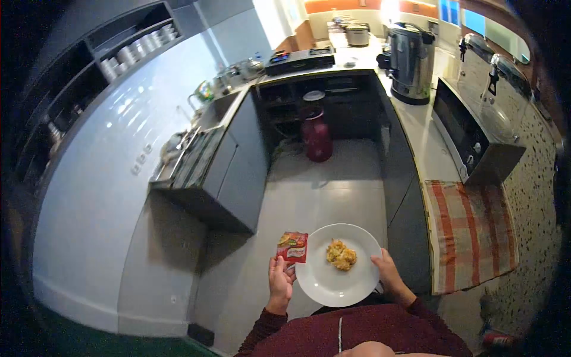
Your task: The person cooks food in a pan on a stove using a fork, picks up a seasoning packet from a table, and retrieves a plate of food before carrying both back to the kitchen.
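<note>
My left hand (281, 282) pinches a small red packet (292, 247) upright at the left edge of a white plate (312, 279). Some fingers of this hand lie close to the plate's rim. On the plate sits a lump of golden-brown food (341, 256). My right hand (388, 272) grips the plate's right rim, thumb on top, the other fingers hidden beneath. The plate is held level in front of my body, above the floor.
A counter with a checked cloth (470, 232), a microwave (470, 131) and a steel urn (410, 62) runs along the right. On the left is a sink (221, 109). A gas stove (300, 61) and a red gas cylinder (316, 137) are at the back.
</note>
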Demonstrator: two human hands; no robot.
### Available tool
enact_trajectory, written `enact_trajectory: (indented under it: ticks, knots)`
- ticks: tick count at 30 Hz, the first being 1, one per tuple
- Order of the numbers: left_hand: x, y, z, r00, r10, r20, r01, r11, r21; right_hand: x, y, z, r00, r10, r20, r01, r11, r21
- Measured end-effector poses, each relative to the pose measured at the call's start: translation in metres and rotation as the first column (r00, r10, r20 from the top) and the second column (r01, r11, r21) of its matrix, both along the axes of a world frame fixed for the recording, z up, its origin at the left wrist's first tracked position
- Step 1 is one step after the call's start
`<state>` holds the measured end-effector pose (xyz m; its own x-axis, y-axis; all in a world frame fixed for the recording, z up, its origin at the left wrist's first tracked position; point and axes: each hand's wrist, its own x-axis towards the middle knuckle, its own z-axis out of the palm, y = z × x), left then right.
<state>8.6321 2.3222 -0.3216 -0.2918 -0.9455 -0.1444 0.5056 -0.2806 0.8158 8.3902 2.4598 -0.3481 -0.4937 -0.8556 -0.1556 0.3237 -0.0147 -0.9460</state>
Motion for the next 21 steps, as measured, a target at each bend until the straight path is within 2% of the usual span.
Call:
enact_trajectory:
  ticks: [3,6,9,12,13,17,20,21]
  knots:
    - [0.010,-0.028,-0.022,0.992,-0.129,-0.012,0.129,0.992,0.011,0.026,-0.001,-0.013,0.993,-0.122,0.009,0.121,0.992,0.043]
    - [0.001,-0.033,-0.033,0.988,-0.149,-0.047,0.150,0.988,0.025,0.012,-0.006,-0.031,0.985,-0.131,-0.115,0.137,0.989,0.045]
    - [0.013,-0.033,-0.013,0.984,-0.173,-0.037,0.173,0.985,0.020,0.026,-0.005,-0.016,0.990,-0.116,0.079,0.118,0.993,-0.024]
    - [0.018,-0.030,0.007,0.986,-0.165,-0.039,0.164,0.986,-0.025,0.029,-0.004,0.004,0.990,-0.104,0.097,0.105,0.994,-0.005]
    - [0.024,-0.032,0.006,0.987,-0.156,-0.032,0.155,0.987,-0.041,0.029,-0.001,0.002,0.999,-0.048,0.022,0.047,0.999,0.024]
    - [0.037,-0.028,0.015,0.991,-0.132,0.001,0.132,0.990,-0.039,0.055,0.008,0.020,0.999,-0.035,0.010,0.034,0.997,0.071]
    - [0.043,-0.041,0.013,0.993,-0.108,0.042,0.110,0.993,-0.051,0.066,0.006,0.017,0.987,0.059,0.151,-0.074,0.992,0.098]
    - [0.043,-0.050,0.011,0.990,-0.128,0.052,0.131,0.989,-0.068,0.066,0.000,0.002,0.989,0.072,0.126,-0.085,0.991,0.104]
